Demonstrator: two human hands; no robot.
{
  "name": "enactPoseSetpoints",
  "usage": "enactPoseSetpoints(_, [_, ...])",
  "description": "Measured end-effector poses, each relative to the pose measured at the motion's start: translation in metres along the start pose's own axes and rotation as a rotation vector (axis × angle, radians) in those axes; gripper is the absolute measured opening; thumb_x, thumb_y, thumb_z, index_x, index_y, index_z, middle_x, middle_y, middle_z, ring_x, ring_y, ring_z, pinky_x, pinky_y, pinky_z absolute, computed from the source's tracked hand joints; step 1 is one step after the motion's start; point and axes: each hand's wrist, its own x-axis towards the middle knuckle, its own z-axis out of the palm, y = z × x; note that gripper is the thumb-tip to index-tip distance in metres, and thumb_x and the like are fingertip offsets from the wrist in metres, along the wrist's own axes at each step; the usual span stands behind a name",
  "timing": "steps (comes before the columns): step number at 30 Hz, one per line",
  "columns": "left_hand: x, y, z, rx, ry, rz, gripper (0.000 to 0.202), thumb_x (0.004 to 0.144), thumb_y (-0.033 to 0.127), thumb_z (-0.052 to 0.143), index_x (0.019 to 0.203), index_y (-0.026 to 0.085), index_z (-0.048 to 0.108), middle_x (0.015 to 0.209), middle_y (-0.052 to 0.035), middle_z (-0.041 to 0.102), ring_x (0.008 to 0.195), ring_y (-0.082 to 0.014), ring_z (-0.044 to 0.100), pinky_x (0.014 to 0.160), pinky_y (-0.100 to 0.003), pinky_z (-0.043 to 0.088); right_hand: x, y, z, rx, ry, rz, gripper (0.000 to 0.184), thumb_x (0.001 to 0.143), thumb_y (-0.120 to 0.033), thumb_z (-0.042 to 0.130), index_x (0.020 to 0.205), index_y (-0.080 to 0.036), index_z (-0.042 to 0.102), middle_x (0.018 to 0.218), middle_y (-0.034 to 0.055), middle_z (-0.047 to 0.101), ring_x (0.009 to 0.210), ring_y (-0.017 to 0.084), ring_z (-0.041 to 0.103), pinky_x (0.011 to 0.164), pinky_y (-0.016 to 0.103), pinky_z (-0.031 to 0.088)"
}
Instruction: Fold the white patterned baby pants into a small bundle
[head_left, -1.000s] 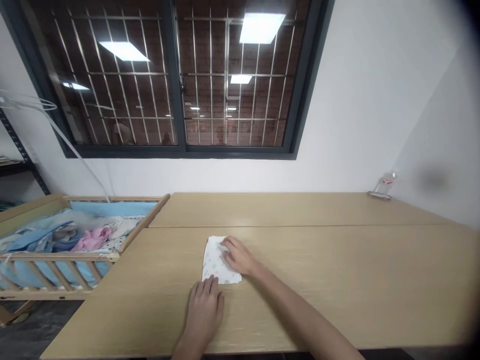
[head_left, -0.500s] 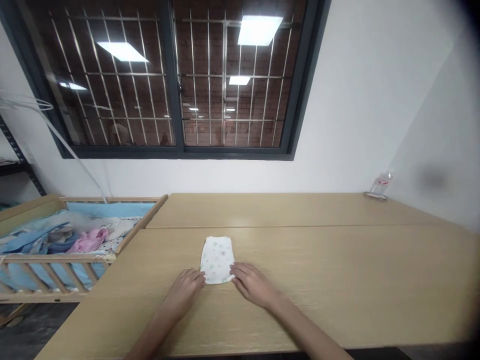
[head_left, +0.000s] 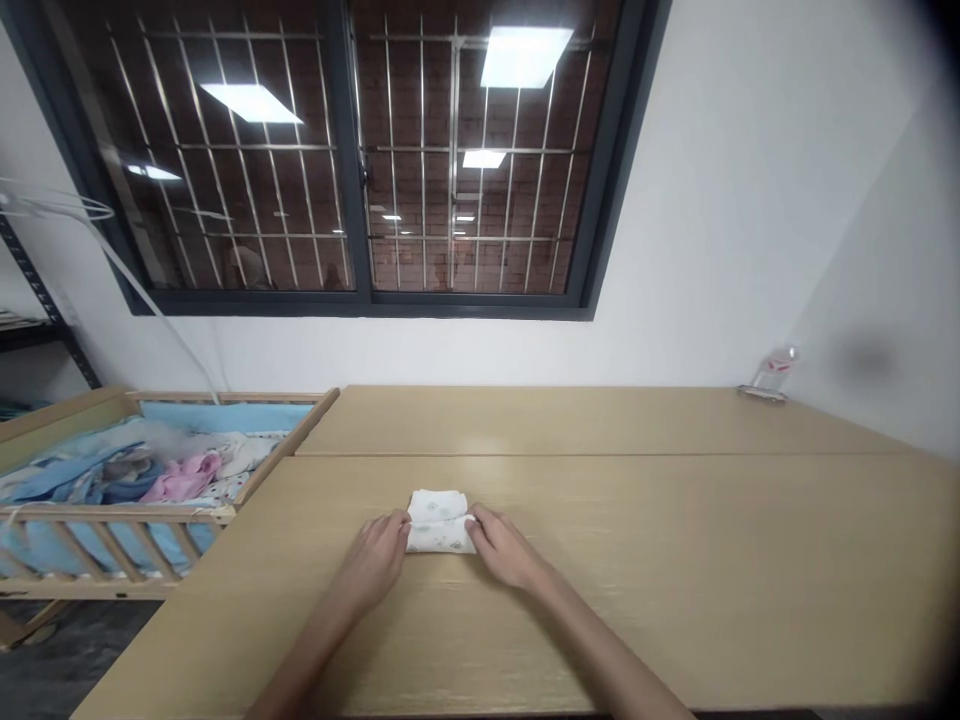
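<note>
Wooden slatted crib [head_left: 112, 515], far left, contains blue, pink and white clothes [head_left: 180, 475]. Left hand [head_left: 373, 565] and right hand [head_left: 508, 550] pinch the ends of the small folded white printed cloth [head_left: 439, 520] on the light wooden table [head_left: 675, 540].

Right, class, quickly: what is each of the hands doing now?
Left hand: fingers pinching the left edge of the folded cloth.
Right hand: fingers pinching the cloth's right edge.

The light wood-grain laminate table [head_left: 675, 560] consists of two long panels joined along a straight seam running left to right. A small white folded cloth with a faint printed pattern [head_left: 439, 521] lies flat on the near panel, just in front of the seam. A clear plastic bottle with a red label [head_left: 772, 372] sits at the far right corner.
</note>
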Motion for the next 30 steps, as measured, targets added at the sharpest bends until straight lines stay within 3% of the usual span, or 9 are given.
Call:
enactPoseSetpoints(3, [0.019,0.002,-0.002,0.067,-0.056,-0.075,0.039,0.108,0.033,0.018,0.115,0.023,0.055,0.099,-0.0067,0.073,0.09,-0.0219,0.069,0.08,-0.032,0.046,0.017,0.006,0.003,0.039,0.051,0.072,0.036,0.108,-0.043,0.027,0.105,-0.02,0.055,0.097,0.0089,0.07,0.088,0.022,0.065,0.076,0.03,0.044])
enactPoseSetpoints(7, [0.047,0.003,-0.001,0.198,-0.095,-0.173,0.04,0.108,0.033,0.018,0.118,0.023,0.056,0.096,-0.0069,0.075,0.087,-0.0222,0.072,0.073,-0.029,0.043,0.04,0.015,0.013,-0.02,0.119,0.204,0.033,0.108,-0.036,0.028,0.101,-0.017,0.055,0.092,0.0108,0.07,0.083,0.021,0.065,0.069,0.028,0.04])
enactPoseSetpoints(12, [0.072,0.002,0.014,0.302,-0.11,-0.248,0.04,0.108,0.03,0.022,0.115,0.022,0.06,0.099,-0.0112,0.077,0.088,-0.0246,0.073,0.079,-0.032,0.045,0.055,0.017,0.024,-0.155,0.176,0.39,0.028,0.107,-0.025,0.033,0.105,-0.015,0.058,0.096,0.015,0.073,0.088,0.022,0.068,0.071,0.028,0.039])
enactPoseSetpoints(18, [0.078,-0.003,0.038,0.361,-0.101,-0.297,0.035,0.106,0.027,0.029,0.115,0.02,0.062,0.096,-0.0137,0.077,0.087,-0.0247,0.074,0.082,-0.034,0.047,0.063,0.013,0.031,-0.293,0.14,0.529,0.029,0.106,-0.022,0.034,0.113,-0.014,0.06,0.108,0.0194,0.072,0.097,0.026,0.07,0.073,0.031,0.043])
enactPoseSetpoints(22, [0.076,-0.007,0.043,0.376,-0.057,-0.285,0.037,0.106,0.028,0.029,0.112,0.021,0.065,0.09,-0.012,0.077,0.082,-0.0251,0.073,0.081,-0.036,0.049,0.065,0.013,0.034,-0.314,0.139,0.565,0.031,0.106,-0.024,0.033,0.114,-0.014,0.061,0.106,0.019,0.072,0.094,0.028,0.071,0.074,0.034,0.047])
enactPoseSetpoints(24, [0.073,-0.007,0.041,0.382,-0.012,-0.277,0.039,0.106,0.029,0.028,0.111,0.02,0.066,0.092,-0.013,0.076,0.086,-0.0267,0.073,0.084,-0.039,0.05,0.062,0.012,0.035,-0.398,0.225,0.514,0.03,0.105,-0.022,0.035,0.115,-0.013,0.062,0.11,0.0197,0.071,0.097,0.028,0.07,0.081,0.037,0.049])
enactPoseSetpoints(27, [0.067,-0.004,0.038,0.389,0.089,-0.266,0.042,0.106,0.034,0.028,0.125,0.017,0.062,0.12,-0.0185,0.07,0.111,-0.0307,0.067,0.096,-0.045,0.048,0.056,0.007,0.037,-0.568,0.43,0.236,0.032,0.102,-0.019,0.04,0.124,-0.012,0.062,0.128,0.0227,0.064,0.119,0.032,0.061,0.102,0.047,0.044])
enactPoseSetpoints(30, [0.057,0.002,0.042,0.259,0.221,-0.092,0.048,0.105,0.041,0.031,0.14,0.015,0.052,0.145,-0.0193,0.056,0.135,-0.0296,0.053,0.111,-0.046,0.043,0.048,0.001,0.046,-0.591,0.422,-0.077,0.042,0.101,-0.021,0.04,0.138,-0.011,0.056,0.144,0.0207,0.056,0.14,0.03,0.045,0.118,0.049,0.032])
